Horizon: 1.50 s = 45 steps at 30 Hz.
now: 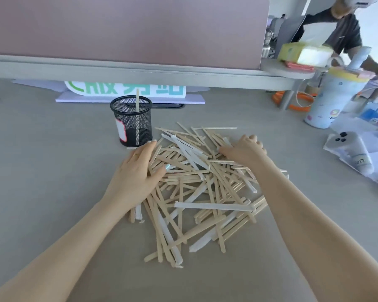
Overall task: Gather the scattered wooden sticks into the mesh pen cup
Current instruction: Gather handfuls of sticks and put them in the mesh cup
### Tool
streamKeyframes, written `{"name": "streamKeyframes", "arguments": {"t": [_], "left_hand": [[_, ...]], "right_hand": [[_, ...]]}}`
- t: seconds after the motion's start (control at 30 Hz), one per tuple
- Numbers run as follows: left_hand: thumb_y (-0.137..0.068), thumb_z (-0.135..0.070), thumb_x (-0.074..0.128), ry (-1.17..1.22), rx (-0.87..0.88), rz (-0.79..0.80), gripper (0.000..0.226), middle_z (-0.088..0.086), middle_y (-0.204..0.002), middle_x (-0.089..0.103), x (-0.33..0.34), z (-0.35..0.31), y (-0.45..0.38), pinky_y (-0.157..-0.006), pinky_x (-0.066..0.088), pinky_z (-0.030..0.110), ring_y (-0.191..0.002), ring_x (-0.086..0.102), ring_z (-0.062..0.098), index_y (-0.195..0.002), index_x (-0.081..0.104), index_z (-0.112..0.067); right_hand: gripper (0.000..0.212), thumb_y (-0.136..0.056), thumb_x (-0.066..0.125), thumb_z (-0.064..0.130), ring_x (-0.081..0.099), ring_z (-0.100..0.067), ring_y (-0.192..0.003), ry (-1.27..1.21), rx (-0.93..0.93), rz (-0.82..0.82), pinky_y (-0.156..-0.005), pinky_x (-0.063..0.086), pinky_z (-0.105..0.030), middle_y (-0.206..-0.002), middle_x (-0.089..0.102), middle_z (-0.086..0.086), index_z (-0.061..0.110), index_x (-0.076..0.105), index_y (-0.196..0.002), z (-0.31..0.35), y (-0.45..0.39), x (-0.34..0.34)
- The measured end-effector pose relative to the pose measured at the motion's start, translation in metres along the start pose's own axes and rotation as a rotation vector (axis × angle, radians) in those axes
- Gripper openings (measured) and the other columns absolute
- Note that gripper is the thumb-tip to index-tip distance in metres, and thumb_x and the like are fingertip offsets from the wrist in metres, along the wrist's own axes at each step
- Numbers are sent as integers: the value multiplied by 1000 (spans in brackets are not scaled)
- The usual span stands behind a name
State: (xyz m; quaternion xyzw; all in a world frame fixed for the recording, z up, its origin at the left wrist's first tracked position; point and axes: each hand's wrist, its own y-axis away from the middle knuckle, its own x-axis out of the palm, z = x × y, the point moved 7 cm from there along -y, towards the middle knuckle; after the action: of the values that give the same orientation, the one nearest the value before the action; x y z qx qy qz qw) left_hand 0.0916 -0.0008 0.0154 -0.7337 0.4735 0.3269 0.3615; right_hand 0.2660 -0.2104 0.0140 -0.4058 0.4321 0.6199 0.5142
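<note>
The sticks [203, 188] lie in one loose heap mid-table [42, 171], too many and too crossed to count; a few are in white paper sleeves. Bare table lies open left of the heap and in front of it. One cup [131, 120] stands just beyond the heap's left corner, one stick upright inside. Left hand [138, 173] lies flat and spread on the heap's left edge; right hand [244, 150] curls loosely over its far right, gripping nothing that can be seen

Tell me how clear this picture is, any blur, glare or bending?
Head view: soft even light, no glare; wide-angle bend curves the shelf edge; the pile of sticks and mesh pen cup read fairly sharp; the person at the top right corner looks smeared.
</note>
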Motion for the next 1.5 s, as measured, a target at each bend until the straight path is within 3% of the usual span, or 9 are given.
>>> {"name": "streamKeyframes", "arguments": {"t": [0.4, 0.53, 0.73, 0.83, 0.97, 1.1, 1.2, 1.3, 1.5], "left_hand": [[-90, -48, 38, 34, -20, 12, 62, -6, -152, 28, -1, -3, 0, -109, 28, 41, -140, 23, 14, -145, 16, -31], [-92, -46, 38, 66, -24, 0, 60, -5, -151, 30, -1, -1, -1, -109, 28, 40, -139, 25, 14, -146, 18, -30], [-92, -50, 33, 190, -76, 32, 56, -5, -150, 32, 3, 12, -7, -109, 30, 40, -136, 31, 15, -144, 19, -36], [-91, -51, 32, 238, -80, 20, 56, -10, -150, 31, 3, 14, -10, -107, 27, 35, -137, 29, 12, -144, 22, -35], [-91, -49, 35, 210, -87, 32, 58, -11, -152, 27, 3, 11, -8, -109, 25, 34, -139, 25, 10, -145, 20, -33], [-86, -56, 41, -129, -203, 166, 72, -4, -156, 15, -7, 15, -1, -112, 21, 42, -143, 13, 18, -146, 11, -30], [-80, -67, 36, -326, -333, 234, 76, 6, -142, 42, -23, 18, 21, -101, 38, 41, -129, 38, 27, -140, 18, -25], [-77, -71, 34, -374, -318, 327, 86, 4, -140, 43, -16, -3, 40, -93, 45, 38, -125, 44, 25, -143, 0, -29], [-82, -40, 59, -289, -246, 351, 90, 1, -105, 54, 7, -24, 18, -76, 50, 32, -81, 52, 19, -146, -4, -30]], "right_hand": [[54, -87, 47, 28, 42, -34, -123, -1, 38, 29, -95, 37, -37, -132, 43, -16, 2, 37, -134, 18, -6, 4], [40, -90, 41, 15, 51, -35, -116, 13, -26, 19, -76, 38, -33, -129, 47, -18, 1, 44, -127, 34, -4, 8], [19, -94, 41, 13, 56, -32, -98, 4, -225, 42, -75, 41, -33, -111, 55, -18, 9, 52, -110, 47, 1, 11], [12, -93, 39, 12, 52, -28, -83, -150, -265, 33, -70, 37, -31, -99, 59, -17, 9, 48, -86, 45, 3, 4], [13, -90, 34, 10, 54, -27, -75, -481, -248, -21, -60, 40, -32, -82, 62, -10, 6, 47, -88, 42, 1, -7], [13, -91, 30, 13, 45, -19, -65, -716, -296, -136, -54, 36, -27, -71, 48, 2, 9, 42, -87, 38, 6, -24], [12, -92, 35, 18, 37, -18, -62, -814, -328, -266, -54, 32, -30, -72, 44, -3, 11, 40, -84, 29, 4, -44], [16, -92, 40, 24, 39, -21, -66, -844, -345, -329, -57, 33, -32, -76, 44, -9, 11, 42, -83, 25, 1, -54], [29, -90, 53, 27, 29, -12, -48, -767, -490, -247, -36, 26, -15, -59, 36, 4, 16, 36, -70, 49, 23, -46]]}}
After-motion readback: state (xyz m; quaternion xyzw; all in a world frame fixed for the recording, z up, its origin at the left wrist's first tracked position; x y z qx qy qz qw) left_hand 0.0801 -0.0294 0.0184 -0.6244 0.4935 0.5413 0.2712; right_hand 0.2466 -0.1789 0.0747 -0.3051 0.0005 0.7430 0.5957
